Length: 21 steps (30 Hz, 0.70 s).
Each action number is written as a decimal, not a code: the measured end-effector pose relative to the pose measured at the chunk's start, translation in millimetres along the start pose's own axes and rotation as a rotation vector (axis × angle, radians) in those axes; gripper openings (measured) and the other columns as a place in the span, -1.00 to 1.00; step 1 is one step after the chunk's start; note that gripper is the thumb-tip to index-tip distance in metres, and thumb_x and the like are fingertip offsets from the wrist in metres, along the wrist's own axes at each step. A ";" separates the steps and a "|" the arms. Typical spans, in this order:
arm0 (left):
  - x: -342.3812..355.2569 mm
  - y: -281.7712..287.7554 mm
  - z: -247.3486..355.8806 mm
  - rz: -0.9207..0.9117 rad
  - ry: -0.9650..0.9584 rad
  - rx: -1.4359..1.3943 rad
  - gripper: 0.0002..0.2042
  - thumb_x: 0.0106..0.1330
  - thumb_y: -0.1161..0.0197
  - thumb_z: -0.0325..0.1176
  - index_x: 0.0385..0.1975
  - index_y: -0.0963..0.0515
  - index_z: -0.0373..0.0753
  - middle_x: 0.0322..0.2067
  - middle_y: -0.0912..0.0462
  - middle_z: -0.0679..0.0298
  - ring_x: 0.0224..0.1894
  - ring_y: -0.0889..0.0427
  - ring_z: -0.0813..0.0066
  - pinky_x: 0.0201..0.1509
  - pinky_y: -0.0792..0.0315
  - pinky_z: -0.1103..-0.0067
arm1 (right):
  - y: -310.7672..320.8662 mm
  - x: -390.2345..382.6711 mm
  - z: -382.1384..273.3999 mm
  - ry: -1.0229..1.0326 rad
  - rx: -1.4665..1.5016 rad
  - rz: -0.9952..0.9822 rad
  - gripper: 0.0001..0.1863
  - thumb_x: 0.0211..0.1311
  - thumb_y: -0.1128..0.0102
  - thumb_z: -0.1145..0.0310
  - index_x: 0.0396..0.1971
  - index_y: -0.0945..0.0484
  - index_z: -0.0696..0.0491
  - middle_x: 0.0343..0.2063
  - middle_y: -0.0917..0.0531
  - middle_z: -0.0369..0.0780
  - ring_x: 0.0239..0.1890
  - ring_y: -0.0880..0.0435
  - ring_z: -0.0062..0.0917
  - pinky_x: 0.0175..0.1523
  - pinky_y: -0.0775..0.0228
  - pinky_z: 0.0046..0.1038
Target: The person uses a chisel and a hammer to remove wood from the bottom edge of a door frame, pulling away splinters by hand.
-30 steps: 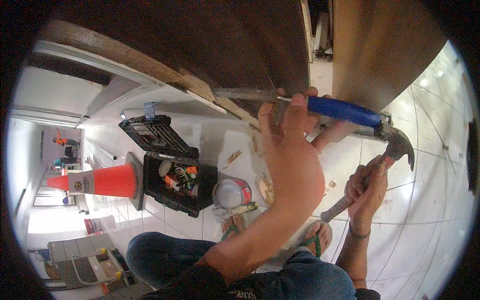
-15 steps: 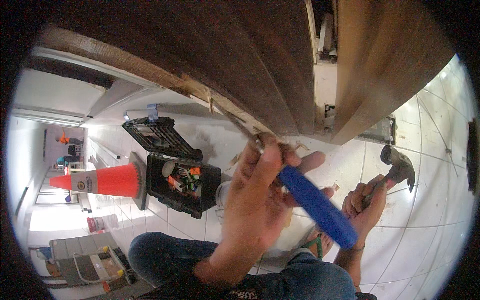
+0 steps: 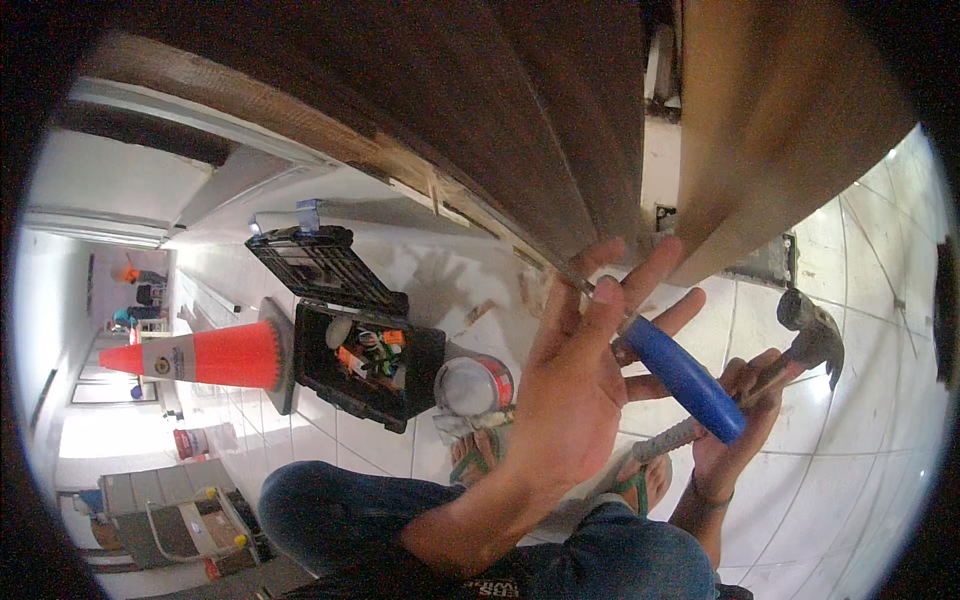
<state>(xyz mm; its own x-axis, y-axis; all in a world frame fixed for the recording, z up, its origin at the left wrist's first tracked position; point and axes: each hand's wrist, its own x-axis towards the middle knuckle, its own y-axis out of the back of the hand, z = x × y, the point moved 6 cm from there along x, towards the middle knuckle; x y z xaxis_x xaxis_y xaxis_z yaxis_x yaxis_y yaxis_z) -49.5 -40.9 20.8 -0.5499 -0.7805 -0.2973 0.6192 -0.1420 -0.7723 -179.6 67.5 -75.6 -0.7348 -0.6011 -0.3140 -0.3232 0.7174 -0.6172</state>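
My left hand point(image 3: 575, 400), fingers partly spread, holds a blue-handled chisel-like tool point(image 3: 680, 375) near its metal shank, handle end down to the right. The tool's tip is at the lower edge of a dark wood panel point(image 3: 490, 90), partly hidden by my fingers. My right hand point(image 3: 735, 425) grips a claw hammer point(image 3: 815, 335), its head raised just right of the blue handle. A lighter brown panel point(image 3: 770, 120) stands beside the dark one, with a narrow gap between them.
An open black toolbox point(image 3: 410, 385) with assorted items, an orange cone point(image 3: 230, 355), a paint can point(image 3: 470, 385) and a folded metal platform point(image 3: 200, 530) lie leftward on the white tiles. Wood scraps lie along the wall. A person in orange point(image 3: 130, 275) is far down the corridor.
The blue handle has swung from roughly level down to a diagonal, then risen slightly with my left hand, whose fingers are more spread. The hammer has shifted a little down and right.
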 end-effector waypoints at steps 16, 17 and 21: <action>-1.9 3.6 10.3 0.079 -0.084 0.099 -0.63 0.43 0.05 -0.12 0.17 -0.15 -0.03 0.14 -0.38 -0.07 0.14 -0.45 -0.03 -0.10 -0.60 0.18 | 26.7 -5.6 16.9 -0.012 -0.085 -0.119 -0.63 0.40 0.10 0.00 -0.40 -0.24 0.01 -0.59 -0.24 -0.37 -0.67 -0.19 -0.71 -0.57 -0.16 -0.68; -2.5 1.9 10.0 0.067 -0.084 0.091 -0.63 0.43 0.04 -0.13 0.17 -0.15 -0.03 0.13 -0.39 -0.08 0.14 -0.45 -0.03 -0.11 -0.60 0.18 | 30.8 -5.4 20.3 -0.044 -0.075 -0.118 -0.61 0.39 0.07 -0.01 -0.41 -0.24 0.03 -0.54 -0.23 -0.37 -0.58 -0.22 -0.70 -0.46 -0.25 -0.68; -1.4 -7.8 5.4 0.024 -0.075 0.090 -0.58 0.42 0.01 -0.09 0.18 -0.11 -0.04 0.05 -0.46 -0.06 0.08 -0.50 -0.01 -0.15 -0.61 0.17 | 42.4 -11.6 23.6 -0.053 -0.085 -0.013 -0.78 0.43 0.14 0.23 -0.31 -0.30 0.07 -0.47 -0.34 -0.32 -0.52 -0.32 -0.70 -0.34 -0.31 -0.68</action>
<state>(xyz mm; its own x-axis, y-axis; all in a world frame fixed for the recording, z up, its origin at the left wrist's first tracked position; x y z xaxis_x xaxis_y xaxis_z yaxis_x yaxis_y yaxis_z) -50.6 -42.0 30.3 -0.4928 -0.8271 -0.2702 0.6817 -0.1741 -0.7106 -170.7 96.6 -115.2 -0.6987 -0.6265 -0.3453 -0.3837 0.7356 -0.5583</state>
